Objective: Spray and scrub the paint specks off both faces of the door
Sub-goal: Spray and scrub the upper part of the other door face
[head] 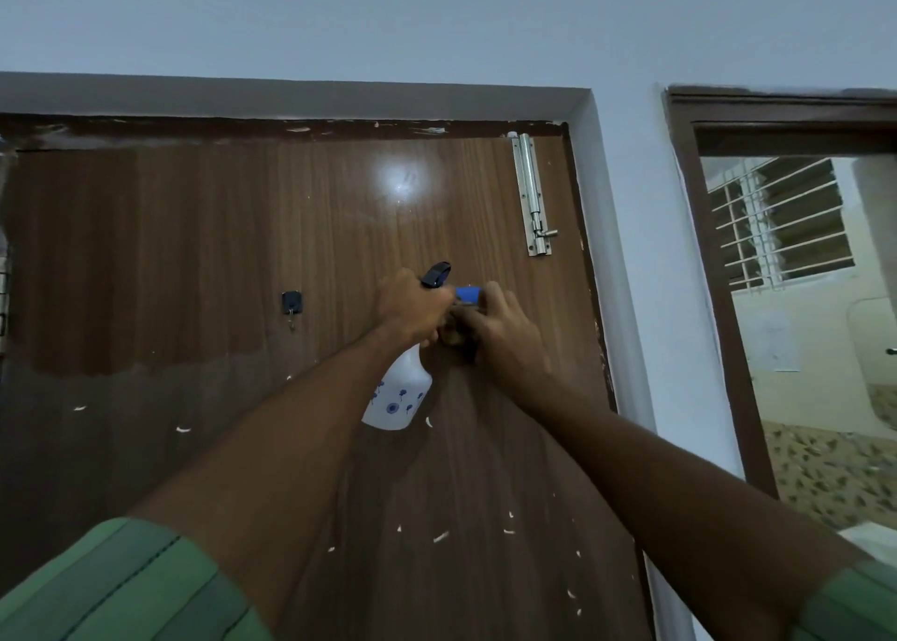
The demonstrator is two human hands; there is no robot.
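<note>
Clearly early: your left hand [412, 308] grips the spray bottle [398, 397], right hand [500, 330] pinches its nozzle [467, 294], paint specks [440, 537] remain on the door [194, 232]

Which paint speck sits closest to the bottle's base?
The curved white speck just right of the spray bottle base; the other specks lie farther out on the door.

No readable text, labels, brands or numbers anywhere. Only a blue flower print on the white bottle [399, 397], with no lettering legible on it.
</note>
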